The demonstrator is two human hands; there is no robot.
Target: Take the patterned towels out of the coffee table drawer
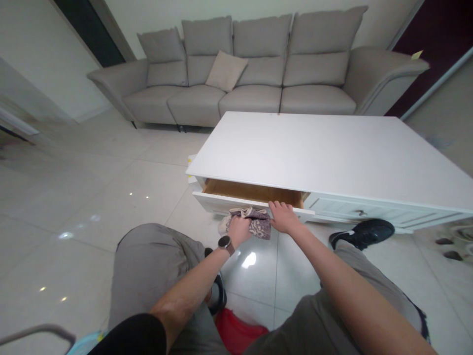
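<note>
From the head view, the patterned cloth (260,228) sits at five o'clock, just off the centre, by the front of the pulled-out drawer (236,200). The left hand (239,229), at six o'clock, closes around the bunched cloth. The right hand (283,217), at four o'clock, hooks its fingers over the drawer's top edge. Whether the cloth presses on the drawer front, I cannot tell. The white table (328,153) spreads toward three o'clock.

To work the cloth well along this front, the right hand should brace the drawer against sliding, its fingers well away from the gap under the tabletop. The left would do better with the cloth spread flatter, using even strokes and light pressure around the edges.
</note>
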